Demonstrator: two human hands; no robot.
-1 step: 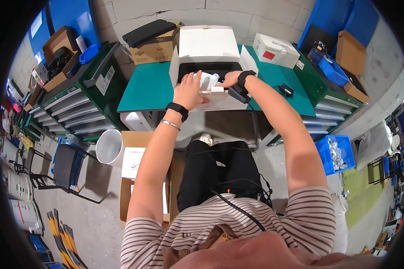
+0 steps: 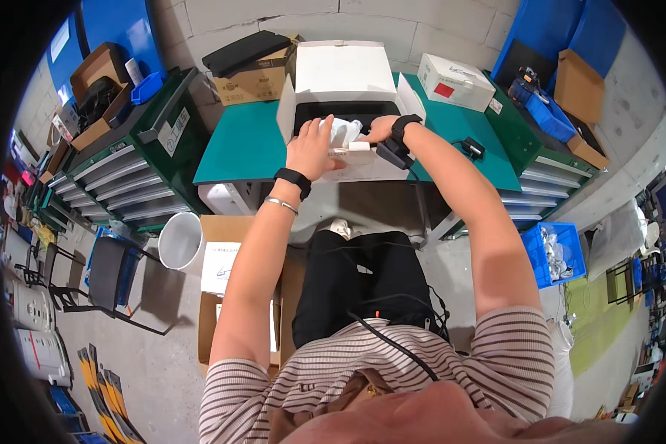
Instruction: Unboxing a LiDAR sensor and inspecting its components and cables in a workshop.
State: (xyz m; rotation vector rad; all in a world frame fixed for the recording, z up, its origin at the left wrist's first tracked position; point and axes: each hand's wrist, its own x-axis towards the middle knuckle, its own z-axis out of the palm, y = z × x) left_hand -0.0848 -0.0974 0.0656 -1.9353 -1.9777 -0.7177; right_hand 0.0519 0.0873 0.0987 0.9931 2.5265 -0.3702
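Note:
A white box (image 2: 377, 172) stands on the green table in front of me with its lid raised. Black lining (image 2: 355, 111) shows inside it, along with a crumpled white plastic bag (image 2: 342, 133). My left hand (image 2: 312, 148) grips the box's front wall near the left corner, fingers over the rim beside the bag and thumb on the outside. Just right of the bag, my right hand (image 2: 382, 130) is closed at the rim; its fingertips are partly hidden, so its contents cannot be made out. A small white cylindrical piece (image 2: 358, 146) lies at the rim between my hands.
The green table (image 2: 233, 148) also bears a brown carton (image 2: 255, 80), a closed white box (image 2: 455, 81) and a black adapter (image 2: 472, 148). Green drawer cabinets (image 2: 129, 177) flank it. Below are a white bin (image 2: 180, 242), an open carton (image 2: 209, 325) and a blue crate (image 2: 562, 277).

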